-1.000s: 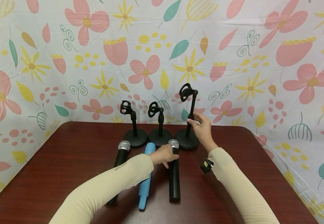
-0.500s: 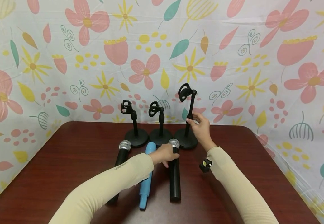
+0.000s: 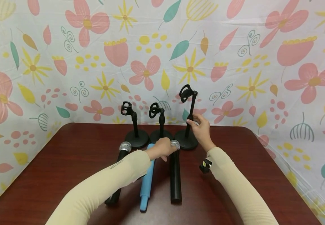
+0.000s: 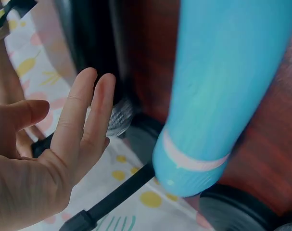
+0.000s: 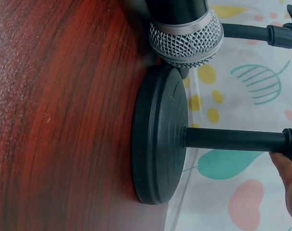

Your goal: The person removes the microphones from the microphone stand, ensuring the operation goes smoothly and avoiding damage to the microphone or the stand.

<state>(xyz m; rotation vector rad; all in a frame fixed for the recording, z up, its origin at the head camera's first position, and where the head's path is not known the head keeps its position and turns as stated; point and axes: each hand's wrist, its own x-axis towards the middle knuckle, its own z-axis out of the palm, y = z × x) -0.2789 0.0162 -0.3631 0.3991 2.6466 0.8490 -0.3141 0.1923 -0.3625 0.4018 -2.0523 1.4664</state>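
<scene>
My right hand (image 3: pixel 202 129) pinches the collar on the pole of the tallest black microphone stand (image 3: pixel 191 106). The stand's round base (image 5: pixel 160 137) rests on the table. My left hand (image 3: pixel 162 148) is at the silver-headed end of the right black microphone (image 3: pixel 175 181), with its fingers (image 4: pixel 73 115) extended and parted from the thumb in the left wrist view. Left of that microphone lies a blue, microphone-shaped stick (image 3: pixel 147 184), partly under my left wrist. Another black microphone (image 3: pixel 125 146) lies farther left, its middle hidden by my sleeve.
Two shorter black stands, the left one (image 3: pixel 136 136) and the middle one (image 3: pixel 161 120), stand beside the tall one along the back of the brown table (image 3: pixel 67 162). A flowered cloth (image 3: pixel 145 37) hangs right behind the table's back edge.
My left hand has shifted slightly up and left at the right microphone, its fingers loosening from it. My right hand stays on the tall stand's collar.
</scene>
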